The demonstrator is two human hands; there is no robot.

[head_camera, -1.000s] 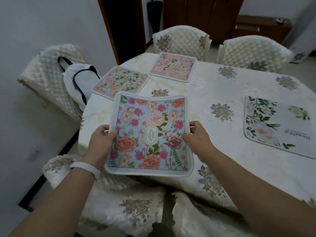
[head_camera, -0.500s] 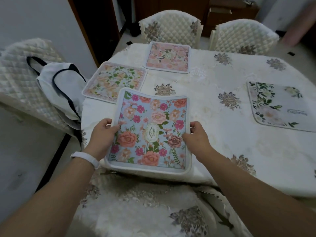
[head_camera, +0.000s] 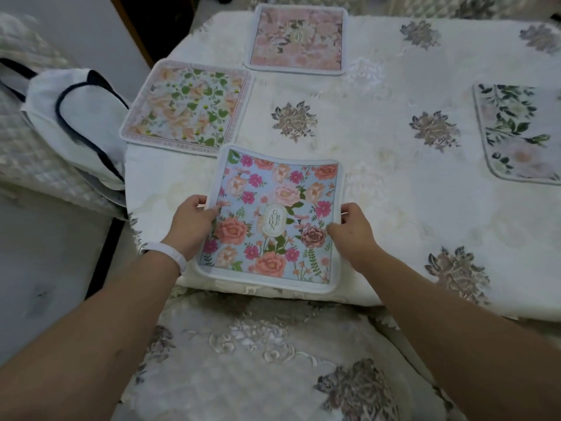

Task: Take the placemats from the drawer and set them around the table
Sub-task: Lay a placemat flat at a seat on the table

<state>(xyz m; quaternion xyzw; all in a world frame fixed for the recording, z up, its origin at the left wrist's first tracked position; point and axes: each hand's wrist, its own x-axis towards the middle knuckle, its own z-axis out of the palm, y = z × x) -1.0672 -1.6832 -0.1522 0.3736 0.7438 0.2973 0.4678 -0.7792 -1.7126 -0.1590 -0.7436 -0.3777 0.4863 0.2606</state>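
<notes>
Dim, flat indoor light with a cool grey cast, source unclear. Shadows are soft, with a dark band under the near desk (head_camera: pixel 364 132) edge. No glare. Centre is fairly sharp and the blue placemat (head_camera: pixel 273 220) lettering is readable. Left chair (head_camera: pixel 30 153) and bag (head_camera: pixel 76 117) are smeared by blur. Wide-angle bending at the edges.

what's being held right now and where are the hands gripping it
The blue floral placemat, gripped at its two side edges: left hand on the left edge, right hand on the right, about midway along each.

blue floral placemat (head_camera: pixel 273 220) — oval label reads "GARDEN"
</notes>
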